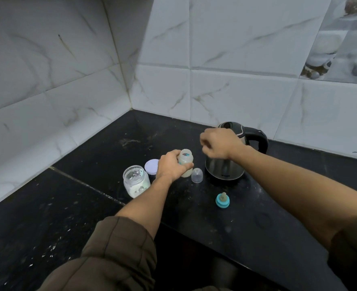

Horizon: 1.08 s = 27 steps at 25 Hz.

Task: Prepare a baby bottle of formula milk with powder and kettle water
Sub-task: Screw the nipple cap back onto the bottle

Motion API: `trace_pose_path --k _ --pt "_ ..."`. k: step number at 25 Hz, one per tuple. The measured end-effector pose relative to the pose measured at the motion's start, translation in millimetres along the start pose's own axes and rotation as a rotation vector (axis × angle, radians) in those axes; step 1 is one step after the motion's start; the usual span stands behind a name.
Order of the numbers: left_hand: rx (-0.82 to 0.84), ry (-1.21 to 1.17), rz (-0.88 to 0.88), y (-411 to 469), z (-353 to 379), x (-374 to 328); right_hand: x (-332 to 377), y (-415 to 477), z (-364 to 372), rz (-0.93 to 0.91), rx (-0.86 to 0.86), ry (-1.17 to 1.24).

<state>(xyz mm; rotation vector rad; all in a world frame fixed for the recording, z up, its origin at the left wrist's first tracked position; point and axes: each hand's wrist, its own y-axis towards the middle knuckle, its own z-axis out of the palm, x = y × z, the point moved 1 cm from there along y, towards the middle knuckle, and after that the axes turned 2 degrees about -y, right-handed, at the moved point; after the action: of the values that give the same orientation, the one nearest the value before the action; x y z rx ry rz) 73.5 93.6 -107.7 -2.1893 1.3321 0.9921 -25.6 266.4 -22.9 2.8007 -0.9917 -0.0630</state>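
- Baby bottle (185, 164) stands upright on the black counter (246, 217), long axis vertical, open mouth up, no teat fitted. Translucent plastic cylinder with a pale, milky content in the lower part (level hard to read behind the fingers).
- Left hand (170, 166) is wrapped around the bottle body from its 9 o'clock side, thumb across the front.
- Right hand (219, 144) hovers at the bottle's 1 o'clock, in front of the kettle's top, fingers curled in loosely; cannot tell whether it pinches anything.
- Clear dome cap (196, 175) sits just beside the bottle at 4 o'clock, rounded end up.
- Teat in teal screw ring (222, 200) at 5 o'clock, well apart, nipple pointing up.
- Kettle (228, 164) at 3 o'clock: brushed steel body, black plastic lid and handle, handle facing away to the right.
- Glass jar (136, 181) at 8 o'clock, lid off, white powder in the bottom and smeared on the walls.
- Its round white lid (151, 165) lies flat behind the jar, next to the left wrist.
- Counter is speckled dark stone, dusted with white flecks; white marble-look wall tiles (236, 91) behind.
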Motion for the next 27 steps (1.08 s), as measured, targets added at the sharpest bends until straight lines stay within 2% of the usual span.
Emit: trace_pose_path --k 2,6,9,20,23,27 --pt "0.011 0.015 -0.014 -7 0 7 10 -6 8 -0.020 0.173 -0.039" --pt "0.038 0.006 -0.039 -18 4 17 17 -20 30 0.064 0.667 -0.104" --pt "0.049 -0.001 -0.038 -24 9 22 18 -35 41 0.149 0.840 -0.087" --pt "0.059 0.008 -0.063 -45 27 32 27 -68 65 0.084 0.806 -0.227" --pt "0.063 -0.012 -0.077 -46 27 35 22 -69 76 0.114 0.752 -0.203" --pt "0.087 -0.063 -0.099 -46 28 40 22 -65 75 0.139 0.796 -0.147"
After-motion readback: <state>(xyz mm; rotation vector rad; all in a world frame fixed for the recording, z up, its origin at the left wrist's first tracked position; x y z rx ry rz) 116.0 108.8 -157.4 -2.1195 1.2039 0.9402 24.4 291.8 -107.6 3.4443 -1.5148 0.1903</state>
